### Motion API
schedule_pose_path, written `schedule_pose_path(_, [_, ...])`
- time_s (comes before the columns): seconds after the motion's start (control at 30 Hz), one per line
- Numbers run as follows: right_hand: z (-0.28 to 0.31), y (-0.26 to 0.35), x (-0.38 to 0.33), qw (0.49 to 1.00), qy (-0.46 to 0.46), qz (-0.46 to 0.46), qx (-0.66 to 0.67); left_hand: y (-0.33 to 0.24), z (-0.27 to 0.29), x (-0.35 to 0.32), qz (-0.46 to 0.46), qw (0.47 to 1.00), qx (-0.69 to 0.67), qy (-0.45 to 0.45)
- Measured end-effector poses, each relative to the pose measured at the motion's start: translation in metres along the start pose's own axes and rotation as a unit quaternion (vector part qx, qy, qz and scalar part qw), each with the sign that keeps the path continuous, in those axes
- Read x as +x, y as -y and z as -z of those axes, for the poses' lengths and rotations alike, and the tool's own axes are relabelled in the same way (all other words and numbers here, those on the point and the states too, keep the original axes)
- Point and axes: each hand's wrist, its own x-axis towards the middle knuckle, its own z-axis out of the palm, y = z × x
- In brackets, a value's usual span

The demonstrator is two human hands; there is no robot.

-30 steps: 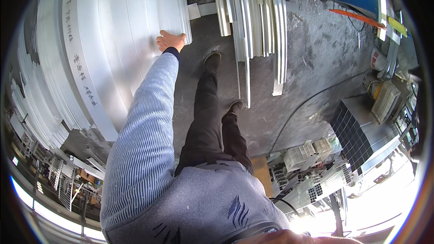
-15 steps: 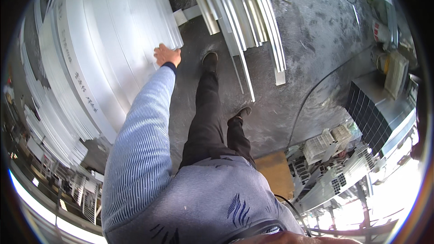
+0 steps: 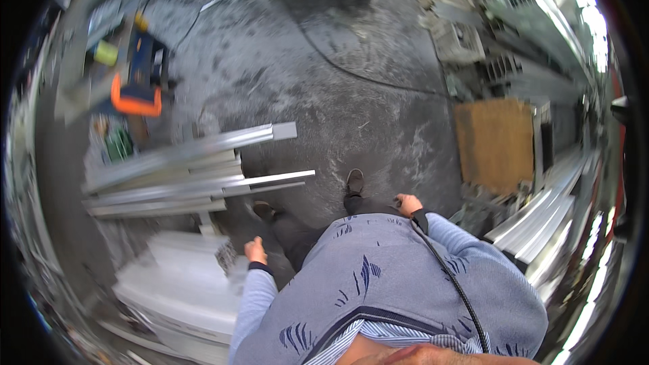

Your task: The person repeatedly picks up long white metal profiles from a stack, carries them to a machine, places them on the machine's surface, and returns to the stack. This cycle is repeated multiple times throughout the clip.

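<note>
My left hand (image 3: 255,251) hangs low by my left side, just right of a stack of pale, wrapped metal profiles (image 3: 182,274). Its fingers look loosely curled and nothing shows in them; a narrow gap seems to part it from the stack's end. On the other side, my right hand (image 3: 407,205) is held beside my hip, fingers slightly apart and without anything visible in it. Ahead and to the left lie several long silver metal profiles (image 3: 236,137), their ends pointing toward my feet.
An orange-handled item (image 3: 136,103) sits on a blue bench or cart at the left. A black cable (image 3: 365,80) curves across the grey floor. To the right are a brown board (image 3: 495,140), pale crates (image 3: 456,42) and more long profiles (image 3: 541,220).
I have turned to the right, so the stack and loose profiles now lie to my left. My left hand has come off the stack's edge, and my right hand has come into view.
</note>
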Motion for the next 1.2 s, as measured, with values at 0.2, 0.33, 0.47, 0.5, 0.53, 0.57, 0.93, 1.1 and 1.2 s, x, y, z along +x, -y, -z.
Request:
schedule_pose_path(0.2, [0.047,-0.13,0.037,0.941,-0.018,-0.091,0.326,-0.128,-0.148,-0.136,0.037,0.991,0.052,0.119])
schedule_pose_path(0.33, [0.037,-0.231,0.046,0.928,-0.191,-0.126,0.295,-0.199,-0.258,-0.191,-0.052,0.98,0.157,0.114])
schedule_pose_path(0.47, [0.019,-0.297,0.041,0.886,-0.174,-0.26,0.343,-0.272,-0.348,-0.22,-0.144,0.954,0.221,0.139])
schedule_pose_path(0.5, [0.017,-0.305,0.037,0.881,-0.18,-0.253,0.358,-0.286,-0.368,-0.223,-0.154,0.949,0.234,0.142])
schedule_pose_path(0.53, [0.015,-0.313,0.032,0.87,-0.162,-0.279,0.372,-0.298,-0.386,-0.223,-0.15,0.945,0.249,0.148])
schedule_pose_path(0.57, [0.012,-0.317,0.027,0.85,-0.146,-0.3,0.408,-0.306,-0.404,-0.221,-0.153,0.938,0.267,0.157])
schedule_pose_path(0.93, [0.055,-0.294,0.014,0.744,-0.206,-0.285,0.568,-0.419,-0.634,-0.16,-0.12,0.867,0.441,0.199])
schedule_pose_path(1.1, [0.182,-0.321,0.052,0.574,-0.201,-0.331,0.721,-0.517,-0.771,-0.194,-0.189,0.815,0.494,0.239])
schedule_pose_path(1.2, [0.248,-0.359,0.075,0.607,-0.268,-0.323,0.675,-0.562,-0.851,-0.226,-0.238,0.792,0.506,0.246])
